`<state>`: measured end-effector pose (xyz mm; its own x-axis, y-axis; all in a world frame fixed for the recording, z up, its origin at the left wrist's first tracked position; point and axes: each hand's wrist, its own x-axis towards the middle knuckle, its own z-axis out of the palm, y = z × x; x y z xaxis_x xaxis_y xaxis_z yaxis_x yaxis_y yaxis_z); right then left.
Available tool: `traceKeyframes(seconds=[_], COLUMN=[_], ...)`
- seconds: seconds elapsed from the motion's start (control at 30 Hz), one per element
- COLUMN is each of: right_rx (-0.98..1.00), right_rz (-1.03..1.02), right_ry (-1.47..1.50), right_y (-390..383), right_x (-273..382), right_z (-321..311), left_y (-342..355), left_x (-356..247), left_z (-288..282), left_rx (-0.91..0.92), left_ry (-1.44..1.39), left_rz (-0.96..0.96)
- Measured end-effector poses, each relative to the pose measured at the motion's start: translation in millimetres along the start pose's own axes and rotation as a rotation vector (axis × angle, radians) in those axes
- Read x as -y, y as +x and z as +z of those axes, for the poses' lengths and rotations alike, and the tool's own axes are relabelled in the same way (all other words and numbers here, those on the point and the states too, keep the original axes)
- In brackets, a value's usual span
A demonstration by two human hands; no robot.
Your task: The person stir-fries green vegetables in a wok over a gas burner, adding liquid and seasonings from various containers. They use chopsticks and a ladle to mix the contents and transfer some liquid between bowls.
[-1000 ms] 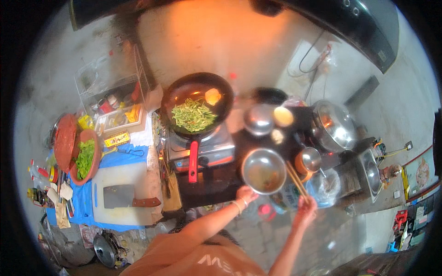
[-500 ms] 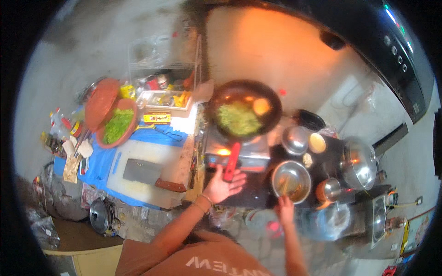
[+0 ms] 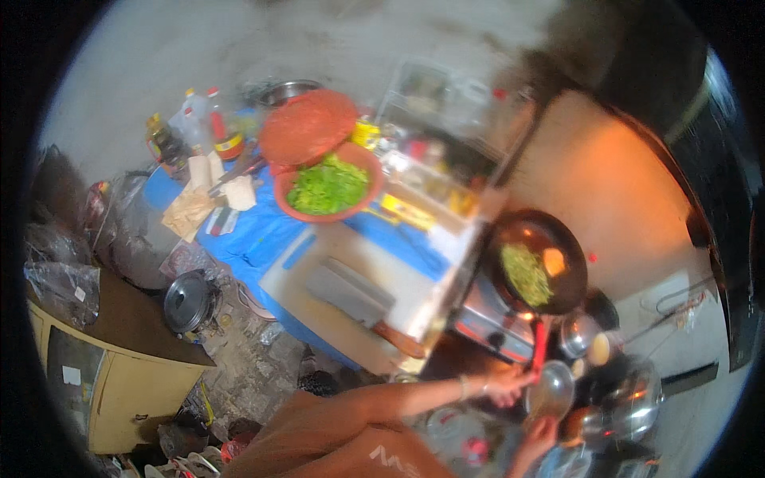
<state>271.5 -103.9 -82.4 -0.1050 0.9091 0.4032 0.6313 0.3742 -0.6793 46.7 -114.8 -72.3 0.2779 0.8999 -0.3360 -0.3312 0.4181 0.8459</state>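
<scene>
My left hand (image 3: 506, 386) is at the end of the red handle (image 3: 539, 342) of a black frying pan (image 3: 570, 283), its fingers too blurred to show their grip. The pan holds green stems and an orange-yellow piece on a gas burner (image 3: 482, 315). My right hand (image 3: 542, 430) is curled at the lower side of a steel bowl (image 3: 562, 382); what it grips is indistinct. A white cutting board (image 3: 283, 283) carries a cleaver (image 3: 347, 295) with a wooden handle. A terracotta bowl (image 3: 366, 191) of green leaves (image 3: 319, 183) has a reddish lid-like piece (image 3: 303, 127) behind it.
Bottles (image 3: 215, 119) and a condiment tray (image 3: 430, 195) line the table at the back, on blue sheeting (image 3: 239, 247). A yellow cabinet (image 3: 123, 398) and a stacked metal pot (image 3: 187, 303) are low on the left. Steel pots (image 3: 633, 398) and a black range hood (image 3: 669, 80) are at the right.
The view has swung leftward, bringing the cabinet into sight. My left hand has moved from beside the bowl to the pan handle. My right hand stays by the steel bowl.
</scene>
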Motion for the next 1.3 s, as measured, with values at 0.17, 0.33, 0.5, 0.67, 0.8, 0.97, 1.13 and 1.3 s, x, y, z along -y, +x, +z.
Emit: traceKeyframes(seconds=[0.17, 0.33, 0.5, 0.67, 0.8, 0.97, 1.13, 1.3], right_rx=[-0.244, -0.325, -0.015, 0.146, 0.217, 0.273, 0.105, 0.063], right_rz=[0.208, 0.248, -0.018, -0.098, -0.189, -0.273, -0.071, 0.024], right_ry=[0.177, 0.241, 0.086, 0.113, -0.029, -0.015, 0.138, 0.112], right_y=[-38, -66, -92, -109, -106, -101, -115, -126], right_x=[94, 184, 279, 320, 331, 356, 340, 286], right_z=[35, 100, 164, 201, 218, 225, 210, 194], left_y=[-130, -303, -439, -534, -543, -560, -539, -570], left_x=[-10, -43, -48, -75, -110, -130, -172, -184], left_z=[-98, -237, -362, -429, -480, -628, -655, -696], left_rx=[0.470, 0.193, -0.642, -1.290, -1.576, -1.998, -1.873, -1.733], left_ry=[0.069, 0.072, 0.119, -0.175, 0.098, 0.721, 0.526, 0.433], left_rz=[0.059, 0.333, 0.669, 0.848, 1.011, 0.787, 0.668, 0.979])
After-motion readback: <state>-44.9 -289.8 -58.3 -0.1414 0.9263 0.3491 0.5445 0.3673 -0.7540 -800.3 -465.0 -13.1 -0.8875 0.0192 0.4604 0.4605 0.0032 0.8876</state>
